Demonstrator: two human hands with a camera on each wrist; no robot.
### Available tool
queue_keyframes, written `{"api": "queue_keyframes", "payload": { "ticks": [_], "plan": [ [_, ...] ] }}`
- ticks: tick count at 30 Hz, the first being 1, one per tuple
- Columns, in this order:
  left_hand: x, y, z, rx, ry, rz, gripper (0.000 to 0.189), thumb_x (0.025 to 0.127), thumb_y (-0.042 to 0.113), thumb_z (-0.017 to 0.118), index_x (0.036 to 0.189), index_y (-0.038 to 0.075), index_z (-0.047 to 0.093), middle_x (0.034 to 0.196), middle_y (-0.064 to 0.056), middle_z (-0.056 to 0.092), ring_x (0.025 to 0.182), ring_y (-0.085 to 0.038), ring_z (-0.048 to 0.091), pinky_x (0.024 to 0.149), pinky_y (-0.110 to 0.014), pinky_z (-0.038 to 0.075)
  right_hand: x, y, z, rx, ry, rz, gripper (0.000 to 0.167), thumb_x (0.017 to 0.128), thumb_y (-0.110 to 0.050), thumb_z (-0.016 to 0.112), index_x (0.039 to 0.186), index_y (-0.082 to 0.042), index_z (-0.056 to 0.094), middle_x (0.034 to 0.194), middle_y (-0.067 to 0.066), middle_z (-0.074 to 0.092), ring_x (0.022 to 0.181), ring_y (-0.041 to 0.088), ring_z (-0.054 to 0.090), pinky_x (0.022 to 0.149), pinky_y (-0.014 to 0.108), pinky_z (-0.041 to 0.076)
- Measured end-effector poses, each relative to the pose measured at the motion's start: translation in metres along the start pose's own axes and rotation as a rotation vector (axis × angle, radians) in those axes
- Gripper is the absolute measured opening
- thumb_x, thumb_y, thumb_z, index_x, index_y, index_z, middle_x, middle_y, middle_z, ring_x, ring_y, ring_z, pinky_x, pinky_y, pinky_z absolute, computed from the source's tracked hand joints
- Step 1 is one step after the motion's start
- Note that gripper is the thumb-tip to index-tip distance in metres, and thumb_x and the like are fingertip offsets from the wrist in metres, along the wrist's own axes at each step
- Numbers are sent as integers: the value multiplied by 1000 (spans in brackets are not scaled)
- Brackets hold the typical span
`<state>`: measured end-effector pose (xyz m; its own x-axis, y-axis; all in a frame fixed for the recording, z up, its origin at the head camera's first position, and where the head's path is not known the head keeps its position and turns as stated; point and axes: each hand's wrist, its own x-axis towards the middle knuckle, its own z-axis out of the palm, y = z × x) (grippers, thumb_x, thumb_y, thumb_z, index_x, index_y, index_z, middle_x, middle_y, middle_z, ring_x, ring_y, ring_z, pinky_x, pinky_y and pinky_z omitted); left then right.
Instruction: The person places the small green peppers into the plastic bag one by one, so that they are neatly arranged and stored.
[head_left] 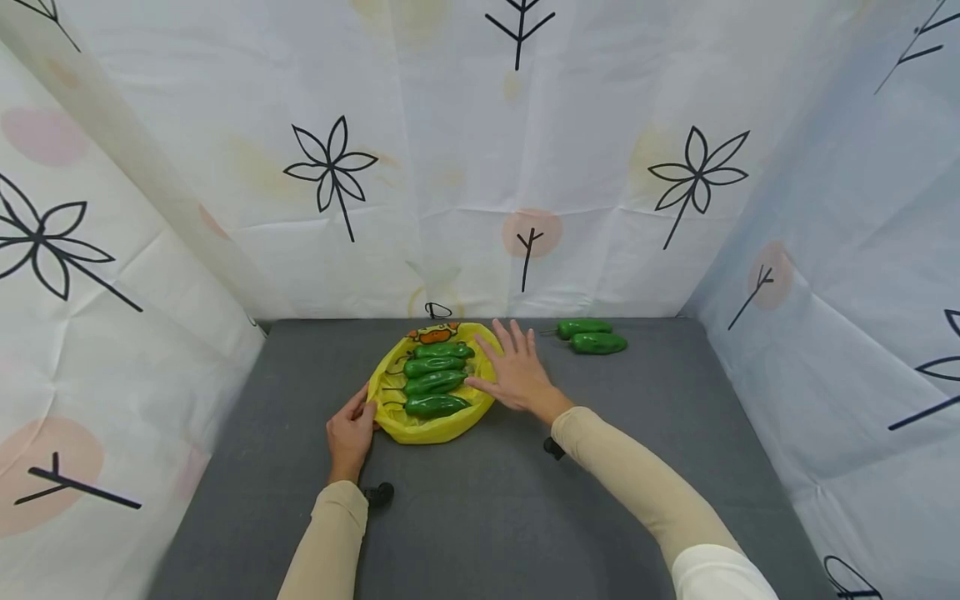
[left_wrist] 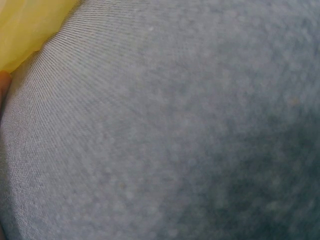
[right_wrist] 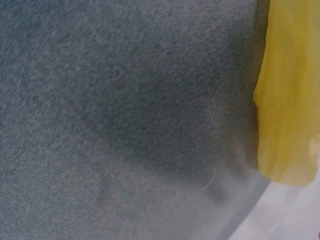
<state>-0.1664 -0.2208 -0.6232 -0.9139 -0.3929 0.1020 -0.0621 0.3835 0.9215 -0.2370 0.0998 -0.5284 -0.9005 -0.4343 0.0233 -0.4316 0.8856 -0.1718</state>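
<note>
A round yellow plastic bag [head_left: 427, 434] with its rim folded low stands on the grey tabletop in the head view. Inside it several green chili peppers [head_left: 435, 382] lie in a row, stems to the left. My left hand [head_left: 351, 433] holds the bag's left edge between thumb and fingers. At the right rim my right hand [head_left: 516, 371] rests with fingers spread, palm down, and grips nothing. The left wrist view catches a bit of the bag [left_wrist: 30, 30] and a fingertip; in the right wrist view only the bag's yellow side [right_wrist: 287, 100] shows, no fingers.
Two more green peppers [head_left: 597, 342] lie at the back of the grey table [head_left: 480, 517], right of the bag. White printed cloth [head_left: 450, 167] hangs behind the table and on both sides.
</note>
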Motion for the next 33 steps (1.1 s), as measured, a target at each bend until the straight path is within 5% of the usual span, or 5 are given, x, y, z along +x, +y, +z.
{"api": "queue_keyframes", "payload": {
  "ticks": [14, 33],
  "plan": [
    [1, 1, 1, 4, 9, -6, 37, 99, 24, 65, 135, 31, 68, 103, -13, 79, 64, 5, 63, 61, -13, 54, -5, 27, 2, 2, -31, 71, 91, 94, -81, 32, 166, -32, 7, 174, 11, -3, 159, 45, -4, 124, 71, 2],
    [0, 0, 0, 13, 20, 5, 36, 99, 25, 65, 134, 30, 69, 99, -14, 79, 61, 4, 62, 60, -12, 52, -16, 71, 0, 10, -15, 168, 93, 93, -82, 36, 166, -28, 15, 172, 16, 8, 158, 47, 2, 123, 72, 1]
  ]
}}
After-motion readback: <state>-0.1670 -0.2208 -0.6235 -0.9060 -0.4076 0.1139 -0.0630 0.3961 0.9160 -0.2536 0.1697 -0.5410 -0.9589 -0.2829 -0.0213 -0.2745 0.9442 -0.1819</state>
